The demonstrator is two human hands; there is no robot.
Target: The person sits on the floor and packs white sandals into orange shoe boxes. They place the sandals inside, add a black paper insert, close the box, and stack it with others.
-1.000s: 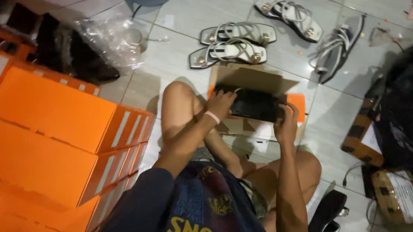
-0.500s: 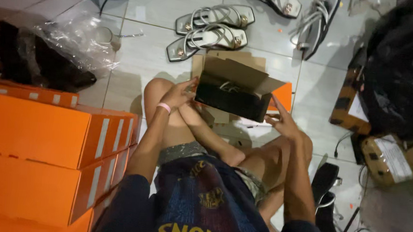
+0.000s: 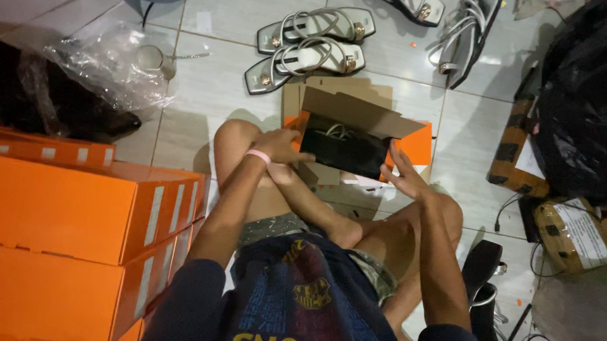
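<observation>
I see the open shoe box [image 3: 347,148] sits lower and nearer the knees than before — flap up. It lies between the hands: left hand [image 3: 282,146] grips its left edge, right hand [image 3: 403,176] braces the right side, fingers spread.

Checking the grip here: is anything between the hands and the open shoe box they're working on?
Nothing visible. The left hand touches the left end of the orange shoe box, and the right hand rests against its right side. The raised brown flap sits above, clear of both.
</observation>
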